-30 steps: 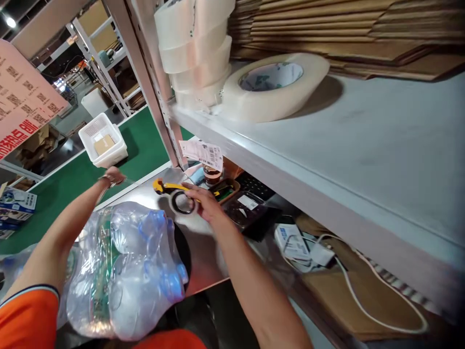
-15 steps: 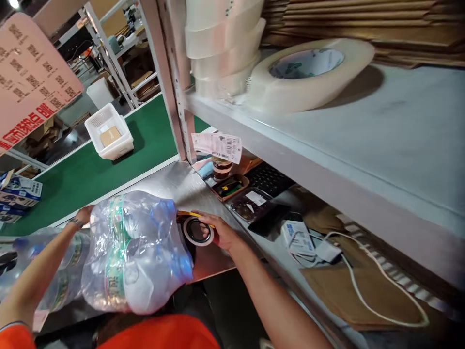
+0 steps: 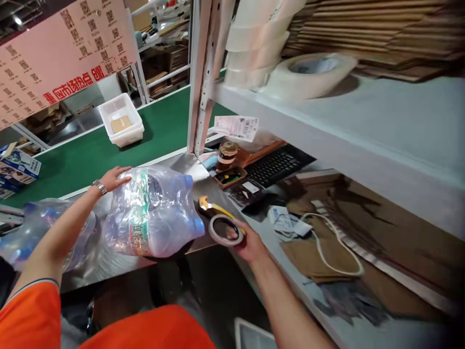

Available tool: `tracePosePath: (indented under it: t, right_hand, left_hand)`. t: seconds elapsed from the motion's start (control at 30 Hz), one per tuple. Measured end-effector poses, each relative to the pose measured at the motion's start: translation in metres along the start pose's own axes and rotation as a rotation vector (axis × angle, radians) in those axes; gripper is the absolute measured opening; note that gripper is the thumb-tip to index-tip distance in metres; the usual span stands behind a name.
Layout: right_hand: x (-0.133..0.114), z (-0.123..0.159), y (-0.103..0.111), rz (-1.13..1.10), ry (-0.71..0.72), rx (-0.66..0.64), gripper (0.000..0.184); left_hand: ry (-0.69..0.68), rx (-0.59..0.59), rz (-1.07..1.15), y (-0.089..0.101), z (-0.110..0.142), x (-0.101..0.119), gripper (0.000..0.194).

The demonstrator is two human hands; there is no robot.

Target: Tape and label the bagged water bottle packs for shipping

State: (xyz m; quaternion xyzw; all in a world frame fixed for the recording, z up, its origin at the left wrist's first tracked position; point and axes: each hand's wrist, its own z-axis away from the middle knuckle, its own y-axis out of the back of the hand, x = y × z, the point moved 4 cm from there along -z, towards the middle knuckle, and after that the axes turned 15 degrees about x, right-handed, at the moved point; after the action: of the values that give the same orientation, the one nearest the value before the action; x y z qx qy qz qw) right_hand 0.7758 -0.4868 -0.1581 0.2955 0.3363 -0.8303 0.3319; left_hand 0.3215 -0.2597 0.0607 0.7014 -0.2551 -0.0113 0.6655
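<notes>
metal tabletop (image 3: 203,180), film-wrapped bottles (image 3: 160,213), round tape (image 3: 216,236)

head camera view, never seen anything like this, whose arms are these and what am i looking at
There is no machine here: these are a person's own bare arms, in orange sleeves. Every picture comes from one camera worn on that person's head, looking forward and down.

The left hand, with a metal-banded watch at its wrist, rests on the far left corner of a plastic-wrapped pack of bottles. The right hand holds a yellow tape dispenser just beside the blue caps.

The pack lies on a metal table, with another wrapped pack to its left. Beyond is a green surface with a white basket; the shelf at right carries tape rolls.
</notes>
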Motion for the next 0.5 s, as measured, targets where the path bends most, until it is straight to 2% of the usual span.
tracePosePath:
  t: [0.07, 0.13, 0.2, 0.27, 0.3, 0.33, 0.4, 0.5]
  right_hand:
    - [0.041, 0.055, 0.031, -0.077, -0.023, 0.112, 0.036]
    - [0.099, 0.119, 0.048, -0.137, 0.012, 0.242, 0.028]
    - [0.167, 0.181, 0.043, -0.137, 0.049, 0.340, 0.025]
    - [0.230, 0.228, 0.016, -0.167, 0.041, 0.336, 0.027]
    - [0.253, 0.245, 0.000, -0.187, 0.041, 0.309, 0.029]
    - [0.269, 0.255, -0.015, -0.205, 0.052, 0.304, 0.029]
    - [0.279, 0.261, -0.035, -0.230, 0.078, 0.306, 0.027]
    - [0.251, 0.236, -0.039, -0.346, 0.091, 0.333, 0.022]
  left_hand:
    - [0.018, -0.004, -0.027, 0.002, 0.002, -0.005, 0.081]
    - [0.044, -0.017, -0.055, 0.005, 0.004, -0.008, 0.081]
    - [0.068, -0.023, -0.083, 0.008, 0.007, -0.011, 0.082]
    - [0.091, -0.005, -0.100, 0.010, 0.015, -0.012, 0.084]
    - [0.108, 0.009, -0.105, 0.011, 0.021, -0.014, 0.085]
    - [0.127, 0.025, -0.108, 0.011, 0.028, -0.015, 0.085]
    - [0.185, 0.060, -0.124, 0.014, 0.050, -0.018, 0.086]
    - [0.275, 0.098, -0.161, 0.018, 0.098, -0.020, 0.088]
